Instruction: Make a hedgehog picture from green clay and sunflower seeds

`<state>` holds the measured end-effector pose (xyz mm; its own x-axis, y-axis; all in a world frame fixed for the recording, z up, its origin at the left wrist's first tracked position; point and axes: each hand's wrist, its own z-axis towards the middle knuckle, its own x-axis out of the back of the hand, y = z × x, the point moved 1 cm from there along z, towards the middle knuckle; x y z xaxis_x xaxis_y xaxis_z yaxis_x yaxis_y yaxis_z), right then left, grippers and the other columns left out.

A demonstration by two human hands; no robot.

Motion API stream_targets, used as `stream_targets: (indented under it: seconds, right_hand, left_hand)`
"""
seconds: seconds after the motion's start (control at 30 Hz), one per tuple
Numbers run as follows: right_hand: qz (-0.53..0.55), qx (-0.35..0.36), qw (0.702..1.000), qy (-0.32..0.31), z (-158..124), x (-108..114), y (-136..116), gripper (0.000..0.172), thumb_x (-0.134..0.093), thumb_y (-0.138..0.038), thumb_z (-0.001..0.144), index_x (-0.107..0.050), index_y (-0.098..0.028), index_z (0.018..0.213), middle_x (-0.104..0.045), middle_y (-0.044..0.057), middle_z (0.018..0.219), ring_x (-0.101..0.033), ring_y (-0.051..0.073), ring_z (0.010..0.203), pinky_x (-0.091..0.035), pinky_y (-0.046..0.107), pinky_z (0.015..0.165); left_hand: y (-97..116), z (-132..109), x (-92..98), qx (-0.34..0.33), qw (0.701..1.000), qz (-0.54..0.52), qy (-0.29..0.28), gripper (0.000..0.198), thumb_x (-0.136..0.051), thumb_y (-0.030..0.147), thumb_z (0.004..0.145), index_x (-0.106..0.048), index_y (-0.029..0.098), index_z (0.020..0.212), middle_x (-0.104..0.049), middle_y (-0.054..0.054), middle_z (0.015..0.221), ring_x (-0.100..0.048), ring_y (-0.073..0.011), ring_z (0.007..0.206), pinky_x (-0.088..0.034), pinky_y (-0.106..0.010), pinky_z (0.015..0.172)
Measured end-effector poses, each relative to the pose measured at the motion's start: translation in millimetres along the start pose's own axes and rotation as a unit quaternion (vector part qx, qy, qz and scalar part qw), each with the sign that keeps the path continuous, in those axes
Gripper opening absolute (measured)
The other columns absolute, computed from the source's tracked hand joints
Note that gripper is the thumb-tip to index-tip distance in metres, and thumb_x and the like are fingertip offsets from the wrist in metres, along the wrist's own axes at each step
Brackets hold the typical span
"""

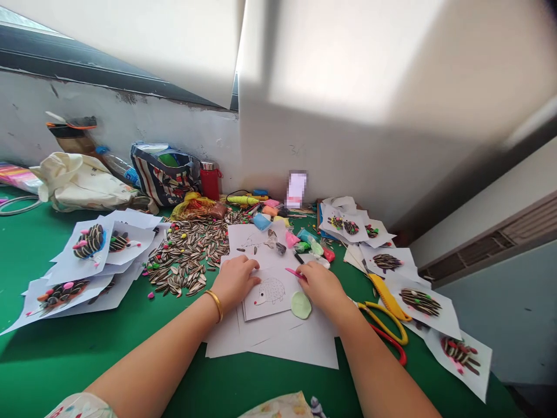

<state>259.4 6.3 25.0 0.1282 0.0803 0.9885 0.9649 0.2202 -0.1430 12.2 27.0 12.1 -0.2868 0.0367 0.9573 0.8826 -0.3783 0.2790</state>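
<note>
Pink stick (294, 273) pinched by R hand (319, 285), fingers together; hedgehog sheet (270, 296) pinned flat by L hand (235, 281), fingers together too.

White paper sheet with a black-outlined hedgehog (270, 293), left hand (234, 283) resting on its left edge, right hand (319, 287) at its right edge pinching a slim pink plastic tool (293, 273), flat pale green clay disc (301, 305) just beside its lower right corner

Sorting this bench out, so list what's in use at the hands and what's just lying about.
In use: left hand on hedgehog outline sheet; right hand, pink modelling tool; pale green clay disc.
Lying about: yellow-handled scissors, striped tote bag, red flask.
</note>
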Motion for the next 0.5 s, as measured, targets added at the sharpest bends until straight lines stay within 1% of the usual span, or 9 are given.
stream_targets:
  seconds: [0.1,0.27,0.33,0.4,0.5]
  right_hand:
    - [-0.015,-0.011,1.0,-0.007,2.6,-1.3,0.1,0.018,-0.05,-0.021,0.094,-0.068,-0.021,0.099,-0.066,0.008,0.098,-0.06,0.021,0.091,-0.035,0.028,0.064]
    - [-0.028,-0.021,0.999,0.006,4.2,-4.0,-1.1,0.02,-0.05,-0.012,0.087,-0.067,-0.019,0.095,-0.067,0.008,0.094,-0.06,0.021,0.086,-0.031,0.029,0.062]
    - [-0.013,-0.024,0.999,0.029,3.8,-3.6,-1.0,0.02,-0.05,-0.011,0.086,-0.066,-0.019,0.093,-0.067,0.008,0.095,-0.059,0.021,0.087,-0.032,0.029,0.063]
    - [0.019,-0.024,0.998,0.061,2.9,-2.2,-1.2,0.018,-0.049,-0.012,0.084,-0.064,-0.019,0.09,-0.067,0.007,0.093,-0.058,0.02,0.087,-0.032,0.029,0.064]
    - [0.084,-0.026,0.992,0.088,0.5,0.6,-3.3,0.014,-0.048,-0.015,0.084,-0.061,-0.021,0.085,-0.065,0.004,0.086,-0.057,0.018,0.08,-0.031,0.028,0.062]
  left_hand:
    - [-1.6,1.4,-0.1,0.017,1.0,0.007,-0.005,0.024,-0.067,0.036,0.084,-0.068,0.025,0.105,-0.066,-0.007,0.102,-0.063,-0.024,0.09,-0.043,-0.035,0.08]
    - [-4.2,1.1,-0.2,0.014,1.0,-0.013,-0.009,0.013,-0.065,0.033,0.085,-0.067,0.022,0.092,-0.07,-0.004,0.089,-0.064,-0.022,0.084,-0.041,-0.031,0.074]
    - [-5.1,0.2,0.6,0.019,0.999,-0.029,0.001,0.011,-0.063,0.032,0.086,-0.065,0.022,0.084,-0.07,-0.003,0.087,-0.064,-0.0211,0.081,-0.041,-0.03,0.071]
    - [-5.6,-0.7,2.0,0.038,0.998,-0.046,0.016,0.013,-0.06,0.032,0.087,-0.062,0.022,0.08,-0.07,-0.002,0.084,-0.063,-0.0201,0.078,-0.039,-0.029,0.067]
    - [-5.2,-1.5,4.2,0.074,0.995,-0.065,0.027,0.016,-0.054,0.034,0.09,-0.059,0.022,0.08,-0.068,-0.001,0.079,-0.063,-0.019,0.073,-0.037,-0.028,0.062]
